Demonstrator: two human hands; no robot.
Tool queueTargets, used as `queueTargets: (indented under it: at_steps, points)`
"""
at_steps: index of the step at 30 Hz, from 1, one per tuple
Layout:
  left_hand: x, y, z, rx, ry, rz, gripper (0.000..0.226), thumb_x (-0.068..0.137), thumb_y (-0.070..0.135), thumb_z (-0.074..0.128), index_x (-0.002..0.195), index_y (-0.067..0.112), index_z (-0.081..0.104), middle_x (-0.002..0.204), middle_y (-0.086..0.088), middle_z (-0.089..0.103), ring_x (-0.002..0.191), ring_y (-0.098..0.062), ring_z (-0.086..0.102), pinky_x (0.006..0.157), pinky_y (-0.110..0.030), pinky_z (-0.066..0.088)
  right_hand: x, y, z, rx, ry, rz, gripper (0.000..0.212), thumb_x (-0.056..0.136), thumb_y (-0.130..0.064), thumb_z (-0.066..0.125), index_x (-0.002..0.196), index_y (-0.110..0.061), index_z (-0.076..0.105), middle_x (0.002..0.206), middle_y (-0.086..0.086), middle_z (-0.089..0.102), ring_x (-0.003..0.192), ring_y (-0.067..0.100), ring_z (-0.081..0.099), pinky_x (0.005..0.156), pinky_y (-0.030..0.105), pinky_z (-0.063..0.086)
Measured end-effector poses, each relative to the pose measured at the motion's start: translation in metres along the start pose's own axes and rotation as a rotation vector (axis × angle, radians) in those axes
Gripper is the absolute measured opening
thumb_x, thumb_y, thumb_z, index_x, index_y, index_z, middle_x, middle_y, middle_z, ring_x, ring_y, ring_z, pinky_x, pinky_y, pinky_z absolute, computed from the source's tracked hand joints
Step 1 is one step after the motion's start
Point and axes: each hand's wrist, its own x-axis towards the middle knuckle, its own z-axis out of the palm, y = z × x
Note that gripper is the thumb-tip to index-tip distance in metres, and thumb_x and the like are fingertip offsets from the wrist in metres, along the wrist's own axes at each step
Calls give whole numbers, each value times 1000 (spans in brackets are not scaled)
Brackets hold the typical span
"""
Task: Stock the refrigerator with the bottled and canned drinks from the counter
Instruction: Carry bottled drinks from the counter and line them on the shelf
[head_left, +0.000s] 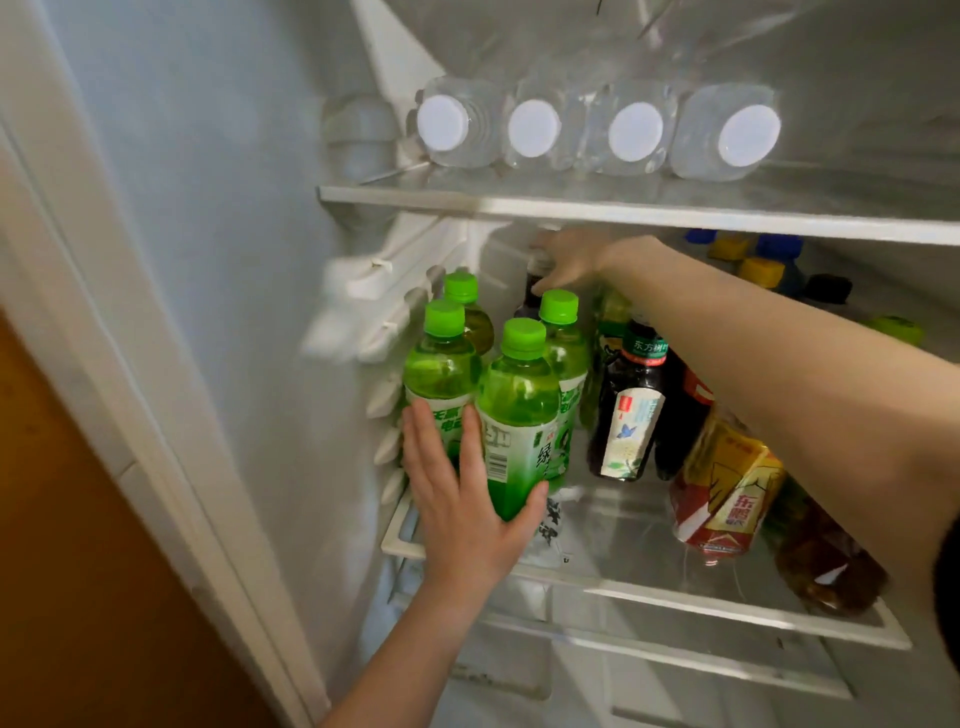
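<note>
Your left hand (467, 499) lies flat, fingers straight, against the front green bottles (519, 395) at the left of the middle shelf (649, 587) in the refrigerator (234, 234). Your right hand (569, 265) reaches to the back and grips the neck of a dark bottle (535, 283) behind them. Above, four clear water bottles (636, 130) lie side by side on the upper shelf (571, 208).

Bare glass on the middle shelf (618, 525) at front centre: I read this as the one clear entry. Green-capped bottles (519, 405) wall the left and a tilted yellow-labelled bottle (727, 493) the right. Dark tea bottles (631, 410) block the rear. The upper shelf (623, 208) limits headroom.
</note>
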Motion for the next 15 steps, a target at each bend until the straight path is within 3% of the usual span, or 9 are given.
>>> queueTargets:
  at_steps: [4, 9, 12, 15]
  points:
    - [-1, -2, 1, 17, 3, -3, 95, 74, 62, 56, 148, 16, 15, 156, -19, 0, 146, -34, -1, 117, -47, 9, 6, 2, 1, -16, 12, 16, 70, 77, -45, 68, 134, -14, 44, 132, 13, 53, 115, 32, 53, 95, 40, 46]
    - [-1, -2, 1, 18, 12, -1, 96, 74, 62, 56, 148, 18, 12, 156, -18, -1, 146, -33, -2, 116, -49, 10, 1, 4, 3, 120, 69, 11, 50, 78, -32, 70, 119, -5, 56, 116, 13, 63, 102, 30, 61, 80, 33, 50]
    - [-1, -3, 1, 13, 22, 9, 97, 74, 61, 56, 149, 18, 12, 157, -16, -4, 146, -34, -1, 117, -47, 8, -9, 5, 7, 137, 120, -6, 38, 81, -28, 69, 107, -3, 57, 103, 10, 62, 96, 28, 58, 76, 31, 45]
    - [-1, -4, 2, 9, 27, 10, 97, 74, 61, 57, 149, 19, 12, 158, -15, -6, 146, -35, -1, 118, -45, 5, -28, 12, 7, 248, 243, -7, 21, 84, -21, 66, 82, -12, 48, 80, 1, 50, 83, 22, 48, 68, 27, 33]
